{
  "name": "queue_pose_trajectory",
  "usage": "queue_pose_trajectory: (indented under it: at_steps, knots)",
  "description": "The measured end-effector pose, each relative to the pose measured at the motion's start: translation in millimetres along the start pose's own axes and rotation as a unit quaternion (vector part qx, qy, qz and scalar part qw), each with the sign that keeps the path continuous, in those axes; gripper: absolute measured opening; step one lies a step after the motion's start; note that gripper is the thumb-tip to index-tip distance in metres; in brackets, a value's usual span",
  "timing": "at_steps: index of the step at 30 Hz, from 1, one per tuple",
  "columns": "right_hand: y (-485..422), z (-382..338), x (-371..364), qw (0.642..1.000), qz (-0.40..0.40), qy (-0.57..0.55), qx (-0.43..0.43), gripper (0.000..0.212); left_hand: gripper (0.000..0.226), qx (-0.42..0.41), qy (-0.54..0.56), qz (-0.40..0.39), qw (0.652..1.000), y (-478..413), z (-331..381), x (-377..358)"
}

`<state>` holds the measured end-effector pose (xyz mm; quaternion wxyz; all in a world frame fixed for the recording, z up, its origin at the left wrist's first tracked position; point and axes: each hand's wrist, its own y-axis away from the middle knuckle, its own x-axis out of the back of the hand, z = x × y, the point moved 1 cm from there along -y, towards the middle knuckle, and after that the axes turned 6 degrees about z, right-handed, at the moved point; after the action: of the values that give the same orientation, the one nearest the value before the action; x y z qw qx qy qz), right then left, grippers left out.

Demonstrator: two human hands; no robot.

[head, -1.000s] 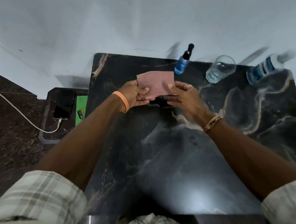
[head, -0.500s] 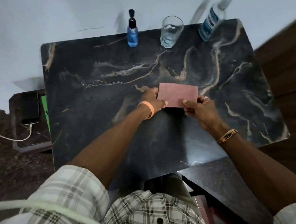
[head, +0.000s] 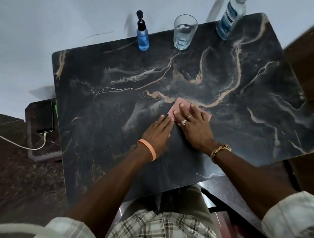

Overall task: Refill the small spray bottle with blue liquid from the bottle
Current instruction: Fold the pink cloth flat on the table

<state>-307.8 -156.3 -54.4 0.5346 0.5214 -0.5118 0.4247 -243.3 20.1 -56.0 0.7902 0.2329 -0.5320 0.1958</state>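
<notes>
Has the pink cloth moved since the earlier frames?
Yes. The pink cloth, earlier held up, now lies flat on the table under both hands, still well short of the glass.

Dark veined surface (head: 246, 94), bystanders only.
Glass (head: 184, 31) upright at far edge; pink cloth (head: 178, 106) flat near middle. Phone (head: 43, 117) with white cable (head: 9, 141) on low stand (head: 39, 150) to the left, just beside surface.
</notes>
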Motion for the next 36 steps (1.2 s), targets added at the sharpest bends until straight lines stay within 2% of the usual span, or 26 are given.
queue_pose_trajectory:
  at_steps: [4,6,8,11,15,16,18,20,21,22,24,26,27,29,31,34,36]
  knots:
    - [15,-35,-9,1.000,0.023,-0.007,0.006,0.052,0.059,0.020,0.052,0.015,0.998,9,3,-3]
    - [1,-23,-1,0.998,0.034,0.007,0.052,0.052,0.062,0.020,0.062,0.031,0.997,11,-2,4]
    - [-18,2,9,0.998,0.020,0.034,0.058,0.051,0.061,0.009,0.054,0.048,0.997,1,-3,8]
    - [-18,27,13,0.999,0.019,0.039,-0.008,0.045,0.058,0.005,0.038,0.065,0.997,-19,7,12]
    - [41,1,7,0.993,0.039,0.005,-0.115,0.048,0.061,-0.013,0.055,0.063,0.996,-29,31,4]
    - [51,-6,6,0.994,0.036,-0.002,-0.105,0.049,0.061,-0.018,0.066,0.060,0.996,-29,37,2]
    - [48,-4,4,0.999,0.040,0.003,-0.016,0.052,0.062,-0.012,0.081,0.065,0.995,-30,44,-3]
    - [21,22,8,0.996,0.022,0.039,0.075,0.054,0.064,0.011,0.084,0.075,0.994,-34,47,-6]
    - [7,41,13,0.994,0.013,0.063,0.086,0.053,0.064,0.021,0.078,0.080,0.994,-38,49,-6]
    - [-6,61,18,0.995,0.004,0.077,0.068,0.051,0.063,0.024,0.073,0.086,0.993,-43,50,-6]
    - [-17,100,26,0.998,0.009,0.060,-0.018,0.051,0.062,0.029,0.069,0.093,0.993,-57,57,-7]
    - [-2,112,26,0.995,0.017,0.027,-0.093,0.054,0.062,0.033,0.065,0.091,0.993,-70,68,-9]
    - [12,106,22,0.994,0.017,0.031,-0.103,0.056,0.063,0.029,0.061,0.083,0.994,-76,75,-10]
    - [39,88,14,0.998,0.019,0.021,-0.063,0.059,0.064,0.015,0.064,0.074,0.995,-84,87,-16]
    - [34,91,11,0.999,0.030,0.002,0.026,0.059,0.063,0.022,0.089,0.086,0.992,-88,98,-19]
    - [-12,128,18,0.986,0.036,0.072,0.144,0.051,0.061,0.070,0.076,0.108,0.989,-102,104,-19]
    - [-31,159,25,0.988,0.025,0.085,0.129,0.049,0.059,0.097,0.049,0.104,0.989,-119,114,-14]
